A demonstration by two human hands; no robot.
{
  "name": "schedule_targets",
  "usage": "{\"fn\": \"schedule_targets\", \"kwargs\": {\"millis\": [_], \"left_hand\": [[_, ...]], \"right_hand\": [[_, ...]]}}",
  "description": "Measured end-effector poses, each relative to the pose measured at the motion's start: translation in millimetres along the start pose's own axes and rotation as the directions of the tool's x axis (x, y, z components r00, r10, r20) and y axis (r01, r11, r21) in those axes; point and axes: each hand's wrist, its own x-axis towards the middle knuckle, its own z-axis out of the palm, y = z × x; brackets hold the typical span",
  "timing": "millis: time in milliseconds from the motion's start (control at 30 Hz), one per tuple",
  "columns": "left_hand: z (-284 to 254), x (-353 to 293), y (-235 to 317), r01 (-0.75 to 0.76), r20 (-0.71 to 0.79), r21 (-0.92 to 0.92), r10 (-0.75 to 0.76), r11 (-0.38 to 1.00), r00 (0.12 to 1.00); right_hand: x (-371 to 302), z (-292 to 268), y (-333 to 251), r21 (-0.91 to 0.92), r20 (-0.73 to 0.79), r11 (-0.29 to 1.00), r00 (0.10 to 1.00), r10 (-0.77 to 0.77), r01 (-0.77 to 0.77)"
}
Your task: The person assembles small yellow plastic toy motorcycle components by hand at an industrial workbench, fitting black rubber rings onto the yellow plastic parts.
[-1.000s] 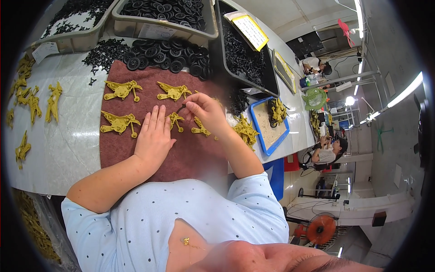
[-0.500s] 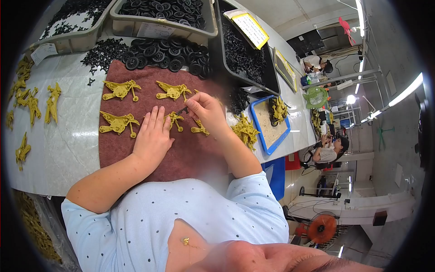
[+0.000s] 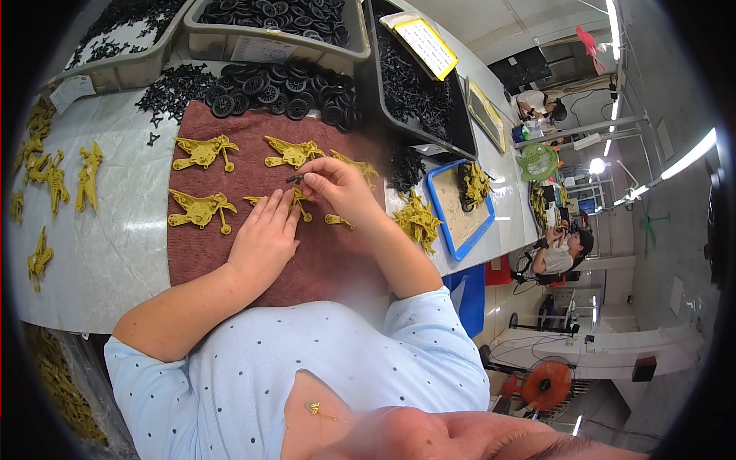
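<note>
My left hand (image 3: 264, 236) lies on the cloth with its fingers stretched out. Its fingertips press on a yellow plastic toy frame (image 3: 301, 207), covering part of it. Just above that frame, my right hand (image 3: 341, 186) pinches a small black plastic piece (image 3: 294, 179) between thumb and finger. Other yellow toy frames lie in two rows: one at the upper left (image 3: 205, 152), one below it (image 3: 201, 208), one in the upper middle (image 3: 291, 152). Others on the right are partly behind my right hand and wrist. All rest on a brown-red cloth (image 3: 222, 264).
Loose black wheels (image 3: 268, 93) and small black pieces (image 3: 178, 90) lie behind the cloth. Grey bins (image 3: 230, 47) and a black bin (image 3: 418, 126) stand farther back. A blue-rimmed tray (image 3: 458, 249) is at the right, yellow parts (image 3: 90, 175) at the left. People sit farther right.
My right hand has shifted slightly left and up, and the black piece in it now lies more level. My left hand remains on the same frame, its fingers slightly moved.
</note>
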Motion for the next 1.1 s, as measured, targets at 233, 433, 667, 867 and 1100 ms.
{"fn": "schedule_targets", "kwargs": {"millis": [233,433,667,867,1100], "left_hand": [[0.7,0.1,0.5,0.005,-0.007,-0.036,-0.005,0.999,1.0],[-0.8,0.5,0.5,-0.034,0.041,-0.013,0.034,0.999,0.999],[-0.5,1.1,1.2,-0.025,0.045,-0.025,0.026,0.999,0.999],[-0.4,-0.9,2.3,-0.042,0.045,-0.009,0.042,0.999,0.998],[0.7,0.5,0.9,-0.04,0.051,-0.025,0.041,0.999,0.998]], "right_hand": [[-1.7,-0.1,1.9,0.028,-0.019,0.999,1.0,-0.02,0.021],[-4.9,-5.1,-1.9,0.039,-0.009,0.998,0.998,0.055,-0.055],[-6.4,-2.8,1.5,0.05,-0.04,0.999,0.999,-0.006,0.008],[-5.9,-2.8,0.8,0.006,-0.033,1.0,0.999,0.012,-0.012],[-1.7,-5.1,13.9,-0.4,-0.079,0.894,0.964,-0.253,0.202]]}}
